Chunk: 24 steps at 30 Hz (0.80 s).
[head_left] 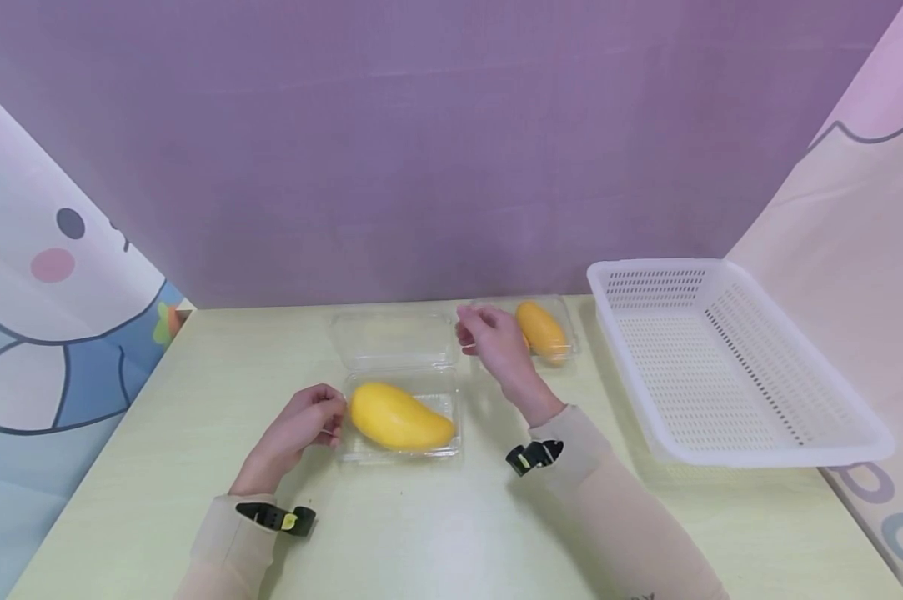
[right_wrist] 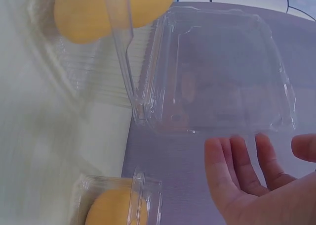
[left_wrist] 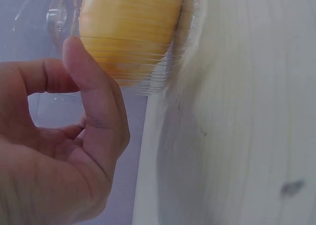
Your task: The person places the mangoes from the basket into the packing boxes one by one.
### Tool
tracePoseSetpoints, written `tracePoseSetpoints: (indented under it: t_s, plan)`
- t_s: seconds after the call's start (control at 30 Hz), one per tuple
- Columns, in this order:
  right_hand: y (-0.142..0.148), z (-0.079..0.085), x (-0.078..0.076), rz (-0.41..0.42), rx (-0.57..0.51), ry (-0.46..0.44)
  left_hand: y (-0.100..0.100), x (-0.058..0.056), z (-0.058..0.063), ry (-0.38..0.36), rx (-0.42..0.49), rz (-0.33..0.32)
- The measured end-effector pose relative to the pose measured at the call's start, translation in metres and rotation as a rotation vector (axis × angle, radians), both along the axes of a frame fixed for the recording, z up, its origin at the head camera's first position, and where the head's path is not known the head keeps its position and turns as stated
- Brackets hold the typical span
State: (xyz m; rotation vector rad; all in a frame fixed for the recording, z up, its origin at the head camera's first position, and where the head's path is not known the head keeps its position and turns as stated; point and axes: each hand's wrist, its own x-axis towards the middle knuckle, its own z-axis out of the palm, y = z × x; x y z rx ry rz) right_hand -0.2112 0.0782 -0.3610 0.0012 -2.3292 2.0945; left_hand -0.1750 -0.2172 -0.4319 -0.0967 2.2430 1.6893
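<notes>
A clear plastic clamshell box [head_left: 361,451] stands open in the middle of the table, with a large yellow mango [head_left: 402,418] lying in its base. Its transparent lid [head_left: 393,340] is raised on the far side. My left hand [head_left: 304,425] is at the base's left edge, fingers loosely bent; in the left wrist view the thumb tip overlaps the plastic rim. Beside the lid's right edge is my right hand [head_left: 499,348], its relaxed fingers [right_wrist: 213,158] right at that edge in the right wrist view and nothing gripped.
Behind the right hand, a second clear box [head_left: 571,329] contains an orange-yellow mango [head_left: 543,330], partly hidden by the hand. A white perforated basket [head_left: 631,375] stands at the right. A purple backdrop [head_left: 421,167] rises along the table's [head_left: 121,500] far edge.
</notes>
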Motion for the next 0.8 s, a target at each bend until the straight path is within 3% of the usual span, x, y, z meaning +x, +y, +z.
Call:
tracePoseSetpoints:
  t_s: [0.43,0.8]
  plan:
    - [0.007,-0.004,0.005,0.085,0.085,-0.160,0.000,0.000,0.001,0.007,0.015,-0.001]
    - [0.012,-0.011,0.013,0.138,0.083,-0.270,-0.004,-0.002,-0.001,-0.003,0.043,-0.012]
